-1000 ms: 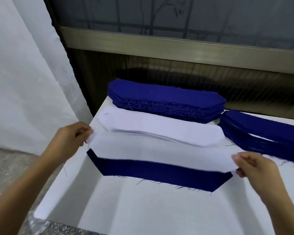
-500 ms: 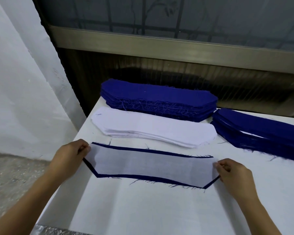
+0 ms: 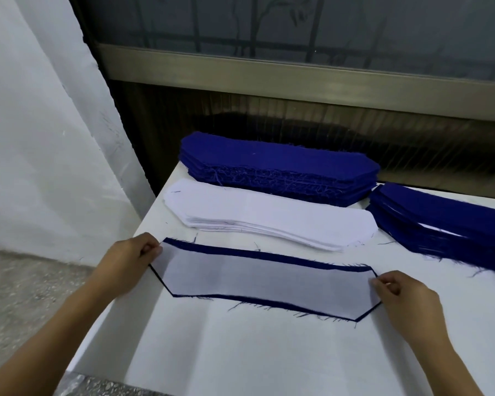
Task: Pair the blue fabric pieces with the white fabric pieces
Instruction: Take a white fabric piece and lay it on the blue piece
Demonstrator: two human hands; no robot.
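A white fabric piece point(image 3: 266, 284) lies flat on top of a blue fabric piece point(image 3: 240, 252), whose edge shows as a dark border all around. My left hand point(image 3: 126, 260) pinches the white piece's left tip. At the right tip my right hand point(image 3: 406, 298) pinches it too. Behind them sits a stack of white pieces point(image 3: 269, 215), and farther back a thick stack of blue pieces point(image 3: 275, 164).
The white table point(image 3: 269, 352) ends at its left edge near my left arm, with floor below. A third stack, blue with white layers showing point(image 3: 446, 221), lies at the right. A dark wall and window frame stand close behind the stacks.
Both hands brought the white piece toward me and down onto the blue piece. It now covers the blue piece almost fully, where a wide blue band showed before.
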